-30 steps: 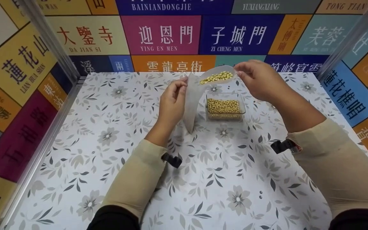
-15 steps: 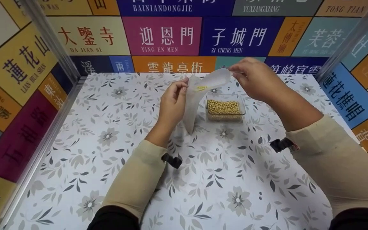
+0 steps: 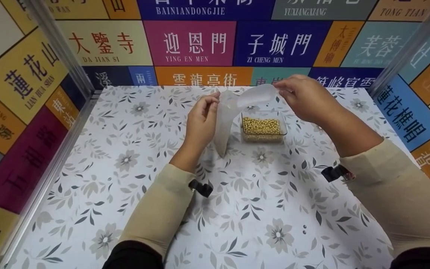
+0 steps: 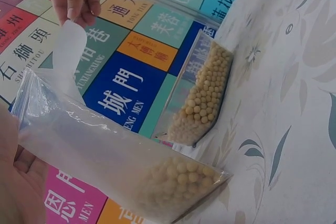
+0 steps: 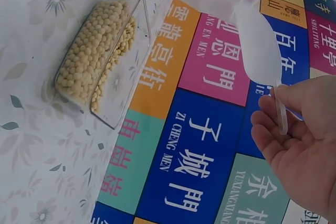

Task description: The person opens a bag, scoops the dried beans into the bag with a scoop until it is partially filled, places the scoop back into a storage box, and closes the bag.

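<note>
we see the bench (image 3: 252,224) under a floral cover, its far edge meeting a wall of coloured panels (image 3: 189,43) and its left and right edges running between upright side panels (image 3: 21,112). all the handling sits near the far edge, around the middle. broad room for moving lies to the left edge, and more to the right edge past the box; the widest stretch lies on the near side, between the two sleeves (image 3: 159,205).

the clear rectangular box (image 3: 283,127) stands flat on the bench, a little right of the middle and well apart from the side edges. we find much of it filled with round, pale yellow beans (image 3: 261,127). just left of it hangs a cloudy, see-through bag (image 3: 225,123), tapering to a low corner where more beans (image 4: 185,176) have gathered; whether that corner touches the bench we cannot tell.

of the hands, the left hand (image 3: 202,117) pinches the bag by the left side of its mouth, holding it upright. the right hand (image 3: 302,98) grasps the handle of a white scoop (image 3: 258,95), raised above the box's far side, its front end at the bag's mouth; how far in it reaches we cannot tell.
</note>
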Demonstrator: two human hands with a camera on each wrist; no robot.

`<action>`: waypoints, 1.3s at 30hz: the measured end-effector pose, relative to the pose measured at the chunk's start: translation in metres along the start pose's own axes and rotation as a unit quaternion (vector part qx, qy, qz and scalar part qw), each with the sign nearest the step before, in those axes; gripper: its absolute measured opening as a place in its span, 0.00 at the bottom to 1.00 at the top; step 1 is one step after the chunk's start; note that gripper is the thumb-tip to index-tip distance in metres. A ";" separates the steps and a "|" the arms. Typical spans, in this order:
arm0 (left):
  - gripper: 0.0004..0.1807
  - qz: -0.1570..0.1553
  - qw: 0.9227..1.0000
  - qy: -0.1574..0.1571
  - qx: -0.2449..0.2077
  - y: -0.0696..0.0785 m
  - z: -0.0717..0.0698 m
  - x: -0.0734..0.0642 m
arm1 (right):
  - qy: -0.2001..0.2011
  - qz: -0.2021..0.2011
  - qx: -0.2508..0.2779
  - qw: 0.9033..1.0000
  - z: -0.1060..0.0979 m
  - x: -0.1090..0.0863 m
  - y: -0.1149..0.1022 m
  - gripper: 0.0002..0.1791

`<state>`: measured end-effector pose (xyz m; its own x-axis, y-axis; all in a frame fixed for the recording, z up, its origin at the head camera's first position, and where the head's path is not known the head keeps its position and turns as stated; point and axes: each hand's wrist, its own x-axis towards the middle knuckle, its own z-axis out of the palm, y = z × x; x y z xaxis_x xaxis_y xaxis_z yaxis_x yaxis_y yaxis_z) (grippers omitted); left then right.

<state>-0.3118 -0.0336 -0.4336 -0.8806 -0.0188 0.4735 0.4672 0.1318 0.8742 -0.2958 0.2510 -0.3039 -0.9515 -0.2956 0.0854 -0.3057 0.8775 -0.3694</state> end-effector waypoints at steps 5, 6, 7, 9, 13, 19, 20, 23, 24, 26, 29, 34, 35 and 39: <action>0.08 0.001 1.000 -0.004 0.002 -0.001 -0.001 0.000 | 0.017 0.040 0.034 0.998 -0.003 -0.002 0.017 0.24; 0.08 0.001 1.000 -0.005 0.007 -0.001 -0.001 0.000 | 0.017 0.048 0.038 0.998 -0.004 -0.002 0.021 0.24; 0.09 0.001 1.000 -0.006 0.011 -0.001 -0.001 0.000 | 0.012 0.059 0.040 0.997 -0.004 -0.002 0.025 0.25; 0.09 0.003 1.000 -0.009 0.021 -0.002 -0.002 0.000 | 0.004 0.071 0.042 0.997 -0.003 -0.002 0.033 0.25; 0.09 0.006 0.999 -0.012 0.030 -0.001 -0.003 -0.001 | -0.011 0.078 0.039 0.996 0.005 -0.003 0.049 0.25; 0.09 0.005 1.000 -0.007 0.017 0.001 -0.003 -0.001 | -0.030 0.085 0.033 0.995 0.022 -0.005 0.067 0.24; 0.09 0.005 1.000 -0.007 0.016 0.001 -0.003 -0.001 | -0.033 0.085 0.030 0.995 0.024 -0.005 0.070 0.24; 0.08 0.004 1.000 -0.005 0.013 0.002 -0.002 -0.001 | -0.044 0.082 0.020 0.995 0.031 -0.006 0.079 0.23; 0.08 0.003 1.000 -0.004 0.013 0.001 -0.002 -0.001 | -0.049 0.079 0.015 0.996 0.033 -0.006 0.081 0.23; 0.08 0.002 1.000 -0.003 0.013 0.001 -0.002 -0.001 | -0.060 0.073 0.002 0.996 0.036 -0.006 0.085 0.23; 0.07 0.001 1.000 -0.002 0.012 0.001 -0.001 -0.001 | -0.072 0.058 -0.017 0.996 0.039 -0.005 0.089 0.22; 0.08 0.000 1.000 -0.003 0.015 0.001 -0.001 -0.001 | -0.073 0.033 -0.049 0.996 0.042 -0.005 0.090 0.20; 0.08 -0.001 1.000 -0.005 0.019 0.001 -0.001 -0.001 | -0.069 0.027 -0.055 0.996 0.043 -0.005 0.090 0.20; 0.09 -0.007 1.000 -0.009 0.026 0.002 0.000 -0.001 | -0.056 0.010 -0.073 0.996 0.047 -0.005 0.089 0.19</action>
<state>-0.3098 -0.0335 -0.4328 -0.8882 -0.0030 0.4594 0.4512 0.1830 0.8735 -0.3162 0.3128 -0.3807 -0.9501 -0.3108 -0.0281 -0.2965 0.9270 -0.2299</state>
